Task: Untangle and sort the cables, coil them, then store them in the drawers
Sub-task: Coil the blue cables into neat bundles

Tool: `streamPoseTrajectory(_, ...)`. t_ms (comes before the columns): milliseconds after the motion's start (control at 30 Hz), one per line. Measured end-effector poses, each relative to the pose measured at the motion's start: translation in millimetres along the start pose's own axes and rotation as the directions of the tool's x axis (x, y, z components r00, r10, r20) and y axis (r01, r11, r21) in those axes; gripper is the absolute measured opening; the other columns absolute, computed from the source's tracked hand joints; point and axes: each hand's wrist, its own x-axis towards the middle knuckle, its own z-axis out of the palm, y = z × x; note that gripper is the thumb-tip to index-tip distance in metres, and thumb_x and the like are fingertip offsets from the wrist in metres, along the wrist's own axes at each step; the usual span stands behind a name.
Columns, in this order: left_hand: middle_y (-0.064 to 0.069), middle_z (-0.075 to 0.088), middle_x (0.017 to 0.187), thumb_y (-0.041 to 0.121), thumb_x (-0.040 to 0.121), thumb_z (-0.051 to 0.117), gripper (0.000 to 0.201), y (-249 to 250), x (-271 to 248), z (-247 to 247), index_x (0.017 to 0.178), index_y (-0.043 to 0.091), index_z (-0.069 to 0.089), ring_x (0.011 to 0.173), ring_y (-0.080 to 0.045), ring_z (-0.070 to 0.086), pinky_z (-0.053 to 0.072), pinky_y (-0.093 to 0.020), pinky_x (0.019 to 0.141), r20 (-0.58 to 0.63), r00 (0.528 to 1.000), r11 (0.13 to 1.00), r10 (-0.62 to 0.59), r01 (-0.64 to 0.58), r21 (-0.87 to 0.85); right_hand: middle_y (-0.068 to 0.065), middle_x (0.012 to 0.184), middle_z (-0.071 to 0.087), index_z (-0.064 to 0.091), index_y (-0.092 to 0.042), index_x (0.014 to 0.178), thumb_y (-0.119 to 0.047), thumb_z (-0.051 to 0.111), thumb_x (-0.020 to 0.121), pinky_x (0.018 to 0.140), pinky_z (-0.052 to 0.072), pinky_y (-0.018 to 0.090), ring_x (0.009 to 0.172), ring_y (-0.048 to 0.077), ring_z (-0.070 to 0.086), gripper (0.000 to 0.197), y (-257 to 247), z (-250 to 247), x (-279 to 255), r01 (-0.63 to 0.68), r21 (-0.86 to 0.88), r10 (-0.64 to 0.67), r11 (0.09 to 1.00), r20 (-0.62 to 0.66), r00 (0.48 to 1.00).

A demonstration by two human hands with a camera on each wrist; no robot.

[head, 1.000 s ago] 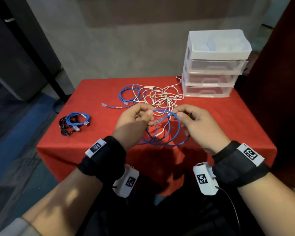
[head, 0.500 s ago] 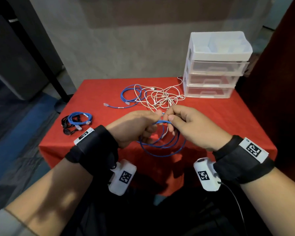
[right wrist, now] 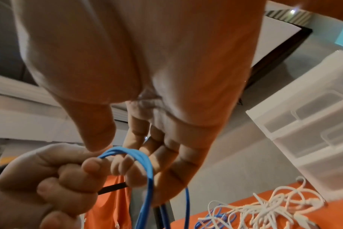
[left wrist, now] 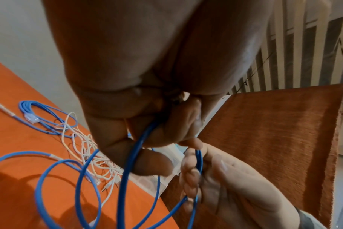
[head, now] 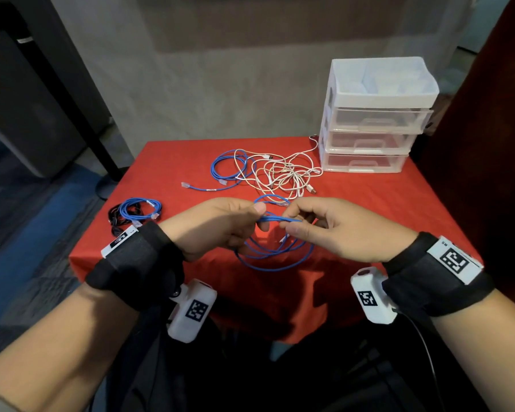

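Observation:
Both hands hold one blue cable [head: 275,254] above the near middle of the red table [head: 384,209]; its loops hang down to the cloth. My left hand [head: 220,224] grips the gathered strands, blue cable [left wrist: 131,162] running out between its curled fingers. My right hand [head: 324,227] pinches the same bundle, blue cable [right wrist: 141,158], between thumb and forefinger. Farther back lies a tangle of white cables [head: 280,173] mixed with another blue cable [head: 226,171]. The drawer unit [head: 372,120] stands at the back right, its drawers pushed in.
A coiled blue cable lying on black cables [head: 134,212] sits near the table's left edge. A dark post [head: 72,93] rises beyond the left corner. A dark red curtain [head: 494,114] hangs right of the table.
The hands have drawn close together and gathered the wide blue loops into a tight bundle. The left hand now grips that bundle while the right pinches it.

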Motion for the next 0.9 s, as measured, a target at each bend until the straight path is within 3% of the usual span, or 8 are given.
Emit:
streamPoseTrajectory(100, 0.003, 0.026, 0.061, 0.038, 0.105, 0.047, 0.036, 1.5, -3.3, -2.6, 0.082, 0.016, 0.065, 0.054, -0.014, 0.020, 0.051, -0.031, 0.065, 0.000, 1.000, 0.999, -0.012, 0.012, -0.032, -0.004, 0.088, 0.067, 0.069, -0.020, 0.098, -0.027, 0.066, 0.099, 0.070, 0.045, 0.019, 0.076, 0.006, 0.058, 0.008, -2.6, -0.4, 0.0, 0.038, -0.088, -0.045, 0.995, -0.070, 0.997)
streamPoseTrajectory(267, 0.004, 0.040, 0.055, 0.030, 0.105, 0.044, 0.049, -3.2, -5.9, -8.5, 0.062, 0.024, 0.068, 0.058, -0.020, 0.047, 0.047, -0.047, 0.085, -0.011, 1.000, 0.999, -0.013, 0.013, -0.052, -0.001, 0.079, 0.063, 0.067, -0.018, 0.096, -0.027, 0.065, 0.100, 0.068, 0.044, 0.026, 0.069, 0.011, 0.052, 0.011, 2.0, 1.1, 0.6, 0.006, -0.014, -0.006, 1.000, -0.044, 0.999)
streamPoseTrajectory(400, -0.015, 0.049, 0.069, 0.031, 0.102, 0.047, 0.037, -2.3, -9.2, -17.0, 0.076, 0.014, 0.067, 0.073, -0.024, 0.061, 0.056, -0.034, 0.079, -0.048, 0.998, 0.996, -0.037, 0.032, -0.089, 0.004, 0.080, 0.054, 0.067, -0.015, 0.092, -0.026, 0.064, 0.100, 0.073, 0.039, 0.034, 0.075, 0.016, 0.045, 0.014, 7.7, -8.2, -3.2, -0.022, 0.120, 0.028, 0.993, -0.050, 0.998)
streamPoseTrajectory(533, -0.006, 0.028, 0.064, 0.032, 0.100, 0.048, 0.035, -1.2, -11.3, -27.6, 0.078, 0.010, 0.064, 0.067, -0.017, 0.057, 0.057, -0.027, 0.071, -0.115, 0.993, 0.979, -0.030, 0.006, -0.205, 0.006, 0.075, 0.049, 0.065, -0.009, 0.089, -0.020, 0.066, 0.093, 0.063, 0.040, 0.022, 0.069, 0.014, 0.043, 0.013, 6.8, -23.8, -9.9, -0.013, 0.225, 0.047, 0.974, -0.150, 0.988)
streamPoseTrajectory(600, -0.003, 0.021, 0.064, 0.030, 0.102, 0.046, 0.031, -3.1, -10.7, -30.4, 0.089, 0.004, 0.056, 0.062, -0.014, 0.050, 0.060, -0.033, 0.073, -0.163, 0.986, 0.952, -0.037, -0.015, -0.306, 0.011, 0.074, 0.051, 0.065, -0.009, 0.088, -0.020, 0.065, 0.093, 0.059, 0.045, 0.024, 0.066, 0.016, 0.048, 0.012, 10.5, -28.5, -11.1, -0.016, 0.289, 0.088, 0.957, -0.237, 0.968)
streamPoseTrajectory(667, 0.001, 0.023, 0.062, 0.033, 0.104, 0.046, 0.030, -7.8, -6.3, -25.7, 0.088, 0.009, 0.054, 0.060, -0.012, 0.044, 0.060, -0.045, 0.081, -0.181, 0.982, 0.913, -0.048, -0.031, -0.406, 0.010, 0.074, 0.056, 0.065, -0.007, 0.089, -0.010, 0.062, 0.097, 0.059, 0.050, 0.025, 0.066, 0.014, 0.055, 0.009, 14.8, -24.8, -9.9, -0.012, 0.421, 0.154, 0.907, -0.305, 0.940)
streamPoseTrajectory(767, 0.006, 0.028, 0.059, 0.040, 0.105, 0.044, 0.030, -13.3, 3.3, -4.3, 0.089, 0.017, 0.053, 0.057, -0.009, 0.043, 0.059, -0.040, 0.067, -0.253, 0.964, 0.841, -0.084, -0.067, -0.536, 0.010, 0.079, 0.061, 0.062, -0.005, 0.094, -0.005, 0.057, 0.100, 0.064, 0.058, 0.028, 0.072, 0.016, 0.061, 0.008, 16.3, -5.3, -4.5, 0.035, 0.608, 0.249, 0.793, -0.375, 0.893)
streamPoseTrajectory(900, 0.008, 0.034, 0.060, 0.045, 0.102, 0.046, 0.031, -20.2, 14.4, 26.6, 0.084, 0.022, 0.052, 0.061, -0.007, 0.051, 0.061, -0.039, 0.071, -0.260, 0.956, 0.671, -0.132, -0.108, -0.734, 0.013, 0.084, 0.063, 0.061, -0.006, 0.097, -0.006, 0.056, 0.101, 0.073, 0.063, 0.033, 0.076, 0.018, 0.064, 0.007, 11.0, 25.5, 4.7, 0.177, 0.763, 0.337, 0.622, -0.465, 0.818)
